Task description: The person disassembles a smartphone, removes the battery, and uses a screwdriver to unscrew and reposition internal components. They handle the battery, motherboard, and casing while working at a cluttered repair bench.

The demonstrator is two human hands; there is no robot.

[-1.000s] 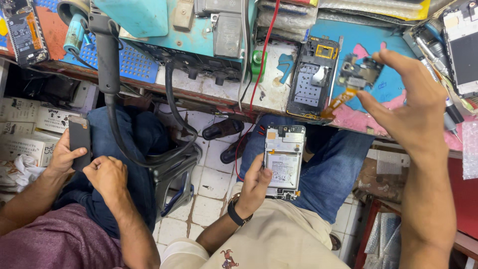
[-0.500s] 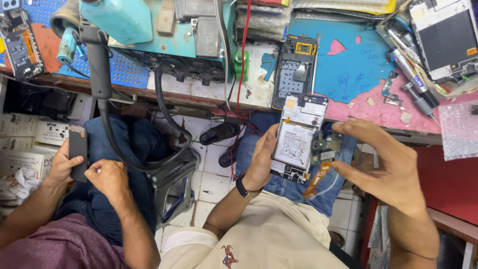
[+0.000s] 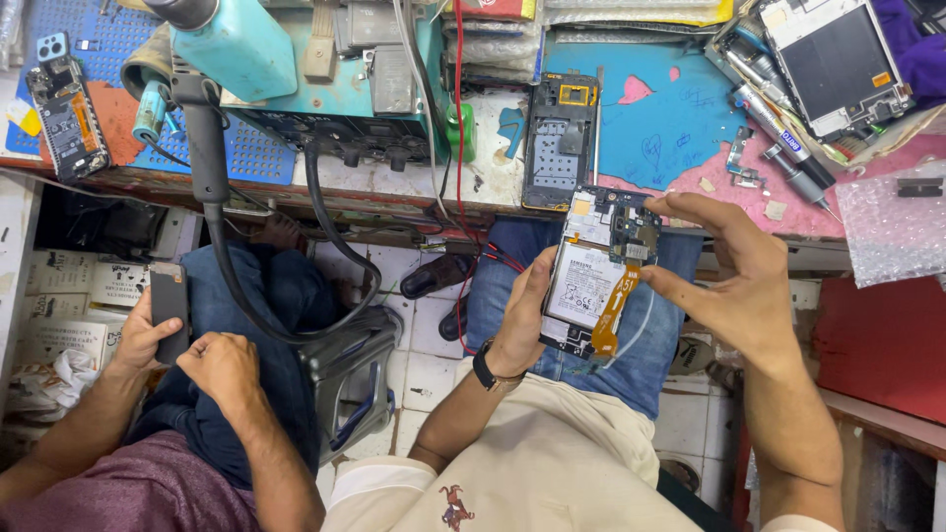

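My left hand (image 3: 520, 313) grips the left edge of an opened phone (image 3: 587, 281) held over my lap, its white battery and circuit board facing up. My right hand (image 3: 731, 278) is at the phone's right edge, thumb and fingers on the board and an orange flex cable (image 3: 613, 307) that lies down the battery. A black wristwatch (image 3: 485, 369) is on my left wrist. Another phone frame (image 3: 560, 138) lies on the workbench just above.
The workbench edge (image 3: 394, 187) carries a teal machine (image 3: 325, 69), a red wire (image 3: 458, 118), a blue mat (image 3: 650, 118), screwdrivers (image 3: 778, 138) and a disassembled phone (image 3: 833, 54). At left another person's hands (image 3: 222, 365) hold a dark phone (image 3: 169, 310). A black hose (image 3: 222, 236) hangs down.
My right hand came back from the bench carrying the board with the orange cable and now sets it on the opened phone, which my left hand has raised toward the bench edge.
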